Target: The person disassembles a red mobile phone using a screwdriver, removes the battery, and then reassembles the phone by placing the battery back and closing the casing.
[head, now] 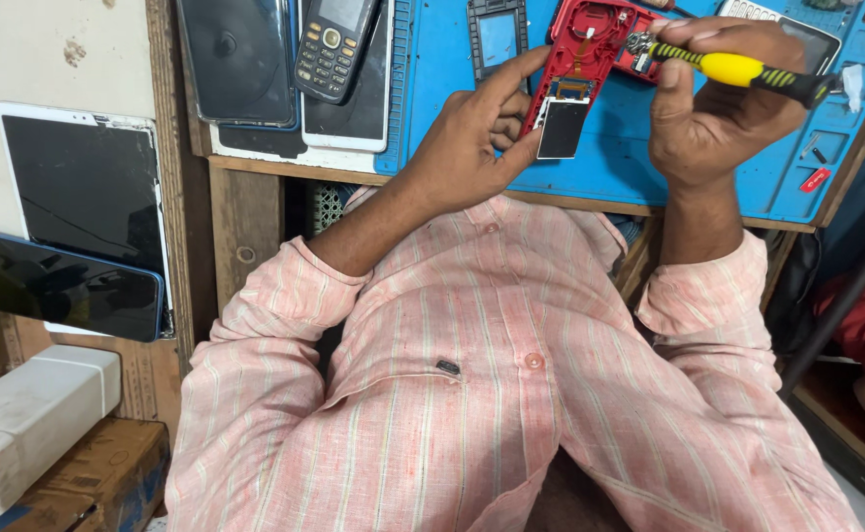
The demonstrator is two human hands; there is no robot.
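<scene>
Here, left hand (477, 133) fingers clasp the red phone frame (582, 54); right hand (713, 108) grips a yellow screwdriver (738, 69).

Above the blue work mat (452, 89), the opened phone shell (586, 44) is red and the screwdriver (738, 69) has a yellow handle with black stripes. Below the mat, the shirt (472, 394) is pink with pale stripes.

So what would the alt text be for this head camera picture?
A person's left hand holds an opened red phone frame with its small screen hanging down, while the right hand works a yellow-handled screwdriver into it above a blue work mat. Other phones lie nearby.
</scene>
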